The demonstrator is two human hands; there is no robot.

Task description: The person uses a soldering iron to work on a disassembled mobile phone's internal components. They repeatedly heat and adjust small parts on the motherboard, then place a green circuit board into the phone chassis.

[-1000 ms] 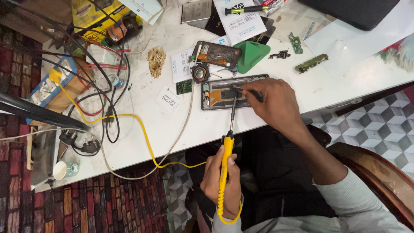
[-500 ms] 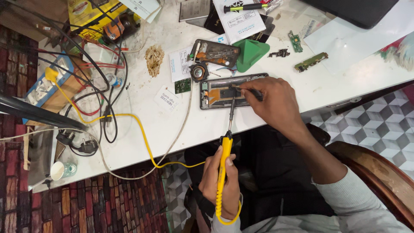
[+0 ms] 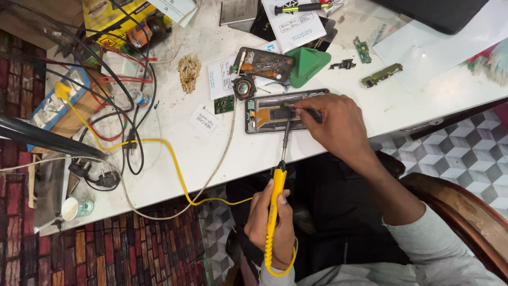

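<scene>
An opened phone [image 3: 264, 114] with its back off lies on the white table [image 3: 174, 159] near the front edge. My right hand [image 3: 338, 127] rests on the phone's right end and pinches a thin dark tool [image 3: 301, 108] whose point reaches into the phone's insides. My left hand [image 3: 272, 222] is below the table edge, over my lap, gripping the yellow handle of a soldering iron [image 3: 276, 190]. The iron's metal shaft reaches up over the edge, and its tip sits on the phone beside the dark tool. A yellow cord [image 3: 159, 145] runs from the iron across the table.
Behind the phone lie a second opened phone [image 3: 264, 63], a green triangular pick [image 3: 307, 64], a small round part [image 3: 243, 87] and small circuit boards [image 3: 381, 76]. Tangled cables, plugs and a power strip [image 3: 58, 103] fill the left. A screwdriver [image 3: 299, 8] lies at the back, a paper cup [image 3: 74, 208] lower left.
The view has shifted slightly. Both hands, the iron and the dark tool stay almost still on the phone.
</scene>
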